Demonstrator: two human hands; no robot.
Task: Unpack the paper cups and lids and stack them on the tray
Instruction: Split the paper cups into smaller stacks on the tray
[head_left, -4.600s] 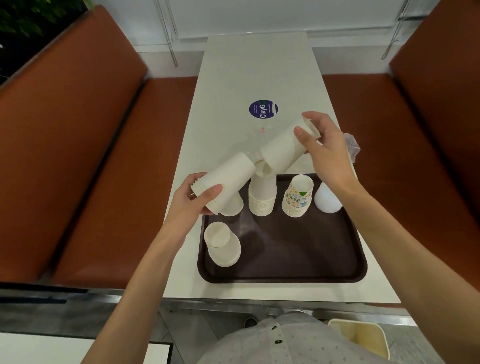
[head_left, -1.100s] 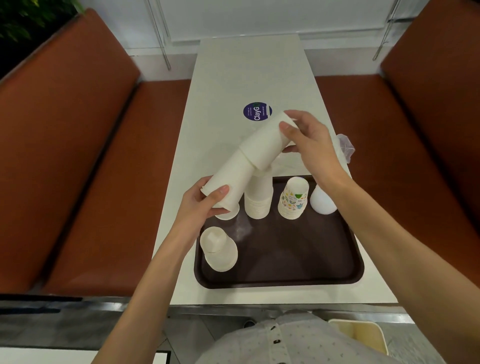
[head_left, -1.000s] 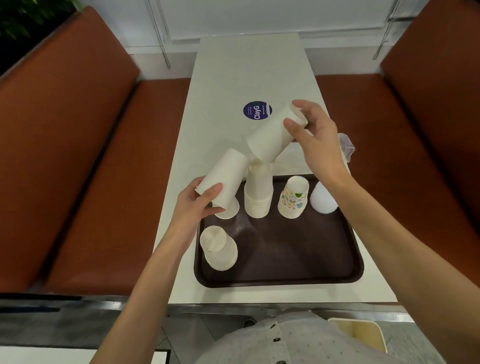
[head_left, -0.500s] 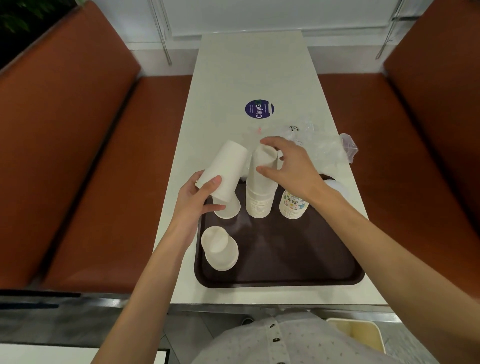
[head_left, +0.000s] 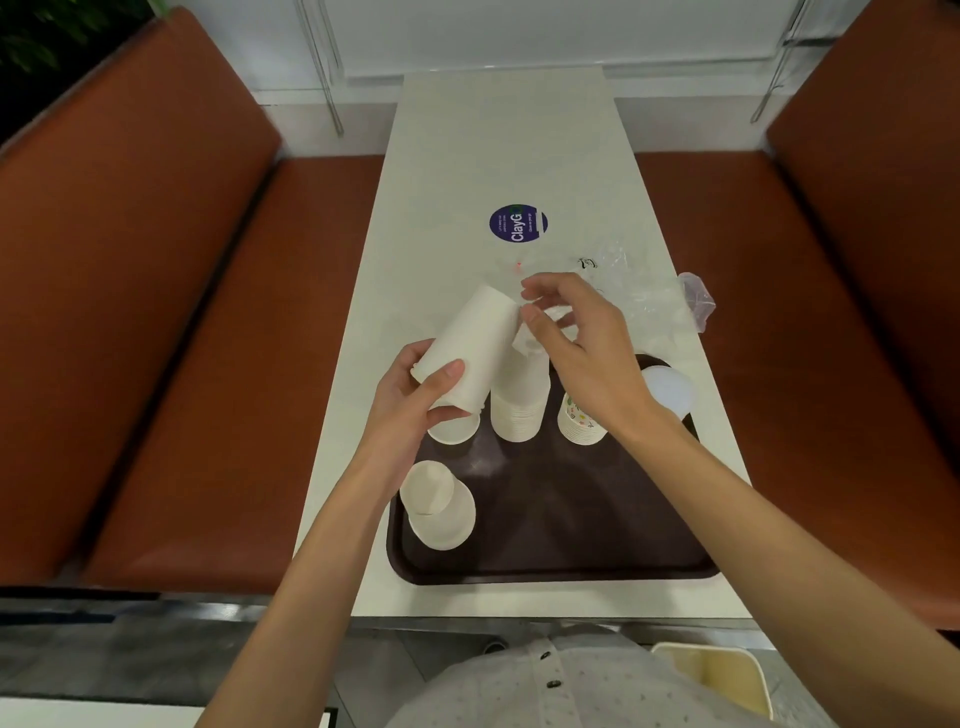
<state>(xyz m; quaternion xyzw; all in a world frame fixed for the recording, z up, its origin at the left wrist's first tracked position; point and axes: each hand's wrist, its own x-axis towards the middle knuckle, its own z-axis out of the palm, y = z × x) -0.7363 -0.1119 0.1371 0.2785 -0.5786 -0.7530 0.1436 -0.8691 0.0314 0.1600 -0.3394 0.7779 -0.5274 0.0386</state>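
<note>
White cup stack (head_left: 470, 351) tilted toward 1 o'clock above dark tray (head_left: 561, 519); upside-down cup stacks (head_left: 519, 400) apparently stand inside.

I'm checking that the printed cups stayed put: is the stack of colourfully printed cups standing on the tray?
Yes, the printed cup stack stands upside down on the dark tray, beside the plain white stack.

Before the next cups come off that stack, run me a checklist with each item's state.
1. Left hand has a grip on the held cup stack: ok.
2. Right hand at the stack's far end, fingers curled: ok; grip on a cup: cannot tell.
3. White cup pile on the tray upright: ok.
4. Bare tray floor free for another pile: ok.
5. Plastic wrapper away from the tray: ok.
</note>
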